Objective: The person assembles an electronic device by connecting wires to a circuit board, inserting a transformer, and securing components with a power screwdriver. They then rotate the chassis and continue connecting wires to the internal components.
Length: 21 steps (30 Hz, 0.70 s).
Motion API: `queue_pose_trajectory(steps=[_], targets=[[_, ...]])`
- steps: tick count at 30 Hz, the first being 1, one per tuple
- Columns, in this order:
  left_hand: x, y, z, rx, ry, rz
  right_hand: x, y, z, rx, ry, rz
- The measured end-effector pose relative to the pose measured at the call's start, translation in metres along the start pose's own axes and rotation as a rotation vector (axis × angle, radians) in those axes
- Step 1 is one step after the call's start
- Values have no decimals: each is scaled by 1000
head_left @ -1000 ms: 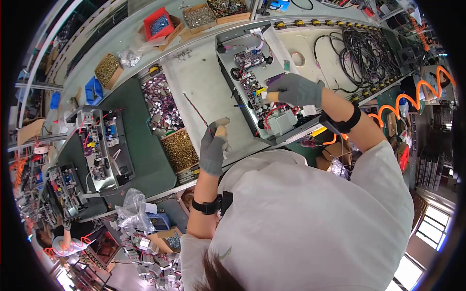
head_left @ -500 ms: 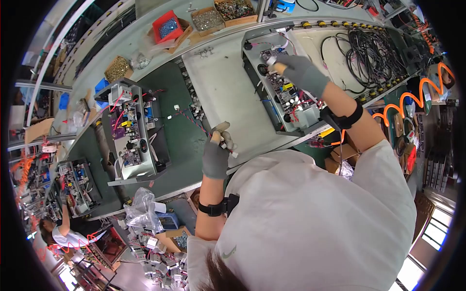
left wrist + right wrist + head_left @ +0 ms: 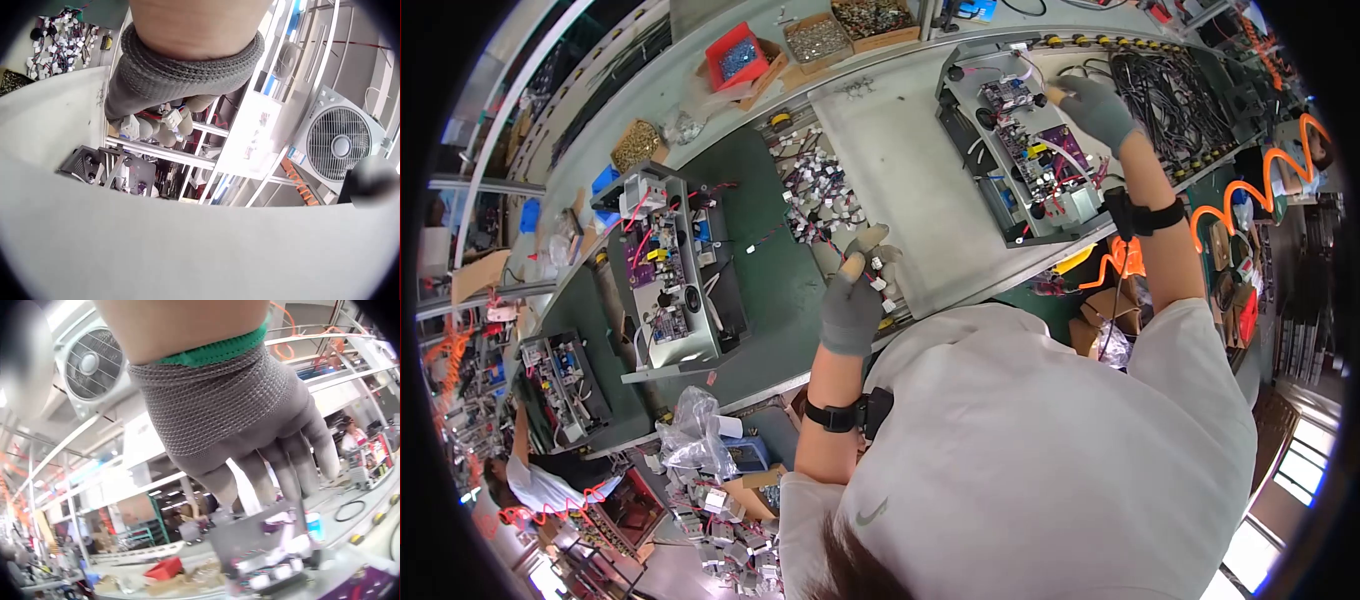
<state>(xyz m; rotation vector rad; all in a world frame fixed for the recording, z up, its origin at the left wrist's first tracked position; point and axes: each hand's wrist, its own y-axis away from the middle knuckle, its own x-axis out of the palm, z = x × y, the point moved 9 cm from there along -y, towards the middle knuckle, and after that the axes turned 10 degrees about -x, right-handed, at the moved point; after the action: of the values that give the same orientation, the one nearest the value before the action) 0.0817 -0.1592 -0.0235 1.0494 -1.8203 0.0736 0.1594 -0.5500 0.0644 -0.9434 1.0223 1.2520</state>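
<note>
In the head view my left hand (image 3: 855,300), in a grey glove with pale fingertips, holds a thin wire harness (image 3: 874,280) with red and dark wires. White connectors (image 3: 172,118) show among its fingers in the left wrist view. My right hand (image 3: 1092,108), also gloved, is at the far right side of an open metal chassis (image 3: 1010,232). Its fingers (image 3: 294,469) hang fairly straight and apart in the right wrist view. Circuit boards (image 3: 1010,95), a purple board (image 3: 1062,145) and a looping white cable (image 3: 1032,66) are inside the chassis.
The chassis stands on a pale board (image 3: 900,190). Left of that is a heap of white-connector harnesses (image 3: 820,185), then a second chassis (image 3: 700,345) on a green mat (image 3: 775,310). Black cables (image 3: 1165,100) lie right. Screw boxes (image 3: 815,40) and a red bin (image 3: 735,55) line the back.
The chassis and pale board have shifted right in the head view, with more of the connector heap showing. My right hand has moved from over the boards to the chassis's right side.
</note>
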Motion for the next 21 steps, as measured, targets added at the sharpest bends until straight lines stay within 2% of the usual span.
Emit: queue_pose_trajectory(steps=[1,2,3,4,5,6,7,9,12,16,20,21], targets=[[0,-4,5,-47,-58,-67,-12,14,44,-74,-51,27],[5,-8,8,-64,-62,-42,-18,29,71,-52,-20,70],[6,-9,7,-56,-155,-55,-17,41,82,-130,63,119],[9,-10,5,-45,-248,-68,-10,58,76,-47,-31,261],[10,-7,4,-55,-266,-124,-8,76,75,-95,24,339],[10,-6,7,-67,-268,-103,-5,93,70,-146,79,420],[2,-4,8,-65,-256,-137,-7,104,60,-129,86,416],[0,-1,8,-35,-187,-190,15,133,40,-76,111,631],[-17,0,19,-80,-112,-248,23,142,36,-194,213,338],[-16,-4,21,-98,-169,-155,28,144,42,-154,236,377],[-12,-12,22,-70,-261,-188,50,141,98,-208,89,284],[-4,-15,23,-55,-213,-118,52,137,124,-229,35,323]])
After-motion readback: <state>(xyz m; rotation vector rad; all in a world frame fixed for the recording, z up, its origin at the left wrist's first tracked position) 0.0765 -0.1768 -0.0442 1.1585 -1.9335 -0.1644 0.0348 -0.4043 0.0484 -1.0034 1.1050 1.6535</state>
